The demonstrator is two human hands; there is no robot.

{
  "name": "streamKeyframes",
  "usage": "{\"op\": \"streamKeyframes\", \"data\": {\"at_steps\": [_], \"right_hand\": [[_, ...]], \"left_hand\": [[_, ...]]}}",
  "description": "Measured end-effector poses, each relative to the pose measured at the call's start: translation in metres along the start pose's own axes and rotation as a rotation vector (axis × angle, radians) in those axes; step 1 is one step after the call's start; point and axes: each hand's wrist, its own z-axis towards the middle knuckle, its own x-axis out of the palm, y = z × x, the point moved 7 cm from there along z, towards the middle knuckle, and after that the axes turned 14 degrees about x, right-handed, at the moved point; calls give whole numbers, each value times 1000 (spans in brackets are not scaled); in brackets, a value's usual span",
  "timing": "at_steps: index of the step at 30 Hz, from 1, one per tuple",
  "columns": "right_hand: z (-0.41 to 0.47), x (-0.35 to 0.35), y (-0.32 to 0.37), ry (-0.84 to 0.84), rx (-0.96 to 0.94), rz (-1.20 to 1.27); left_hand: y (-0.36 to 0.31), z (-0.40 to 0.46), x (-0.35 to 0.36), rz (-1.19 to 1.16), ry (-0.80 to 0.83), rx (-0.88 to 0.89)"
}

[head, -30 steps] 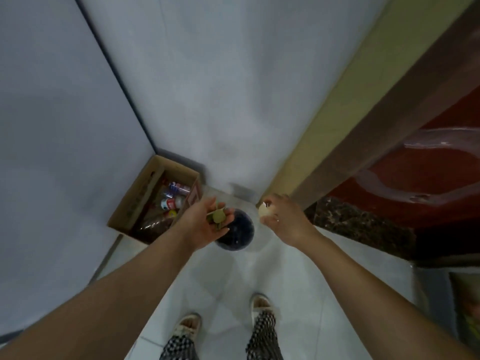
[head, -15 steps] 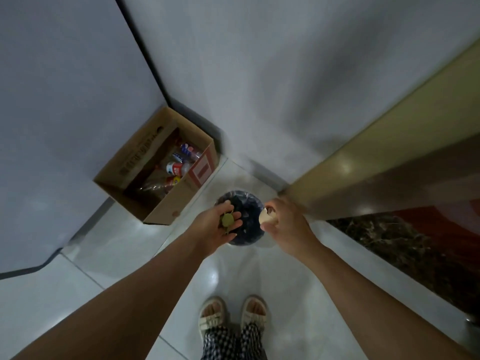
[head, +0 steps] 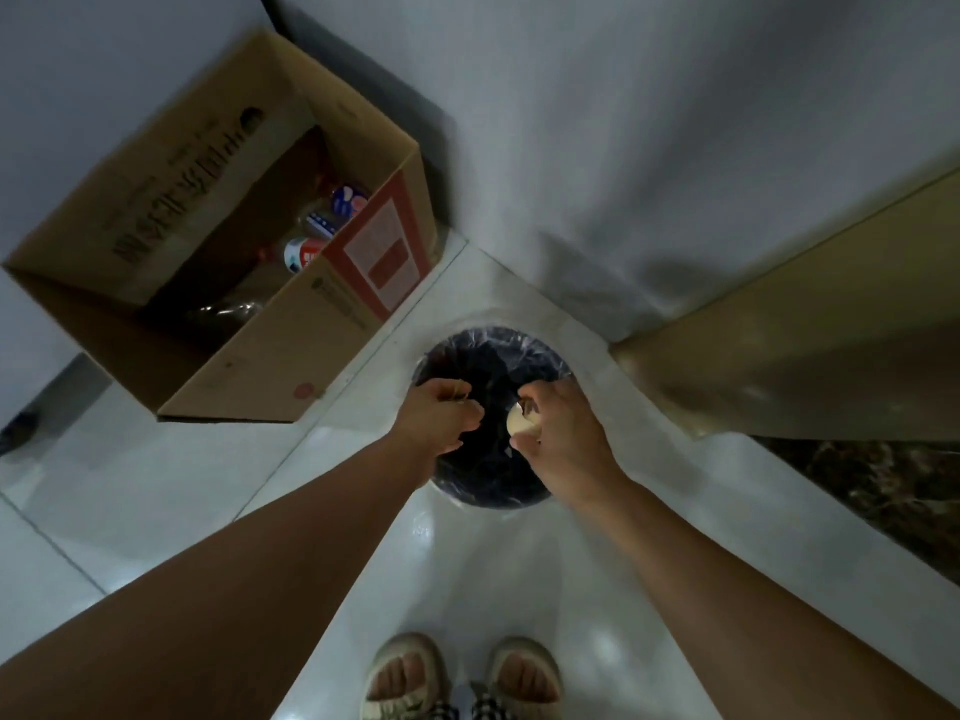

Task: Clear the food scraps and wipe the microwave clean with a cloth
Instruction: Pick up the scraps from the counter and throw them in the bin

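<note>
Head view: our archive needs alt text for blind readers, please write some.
Both hands hold food scraps over a black-lined bin on the floor: the right hand pinches a pale scrap, the left hand curls around something hidden. An open cardboard box stands left.

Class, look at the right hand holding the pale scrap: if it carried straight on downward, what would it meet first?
Probably the dark liner of the bin below the right hand; depth is uncertain.
</note>
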Motion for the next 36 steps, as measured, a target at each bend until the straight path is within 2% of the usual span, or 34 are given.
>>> {"op": "streamKeyframes", "data": {"at_steps": [6,10,15,22,28,36], "right_hand": [[34,47,-14,-26,-4,-95],[39,57,-21,22,-10,-108],[23,44,-22,89,-9,-152],[-25,-19,9,79,-25,-189],[-64,-73,34,67,-20,-206],[-113,-129,62,80,-20,-211]], "left_hand": [[29,46,3,286,-38,159],[28,52,5,625,1,232],[11,30,7,818,94,297],[-43,-32,5,865,263,308],[-93,-82,-3,823,268,315],[-147,-141,-30,909,261,358]]}}
